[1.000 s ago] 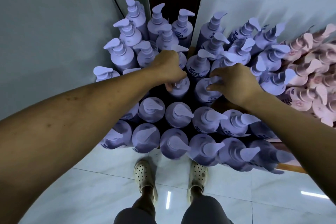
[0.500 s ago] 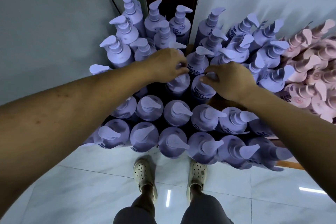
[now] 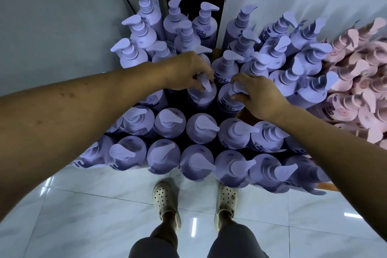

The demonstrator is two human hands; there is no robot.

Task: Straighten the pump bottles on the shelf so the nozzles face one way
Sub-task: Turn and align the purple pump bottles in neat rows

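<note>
Shelf (image 3: pixel 243 113) of upright purple bottles (image 3: pixel 194 136), front nozzles (image 3: pixel 207 125) rightward

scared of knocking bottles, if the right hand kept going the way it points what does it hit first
The right hand grips one purple bottle's pump. Pushed on, it would probably meet the left hand on the neighbouring pump just beyond, though depth is unclear.
</note>
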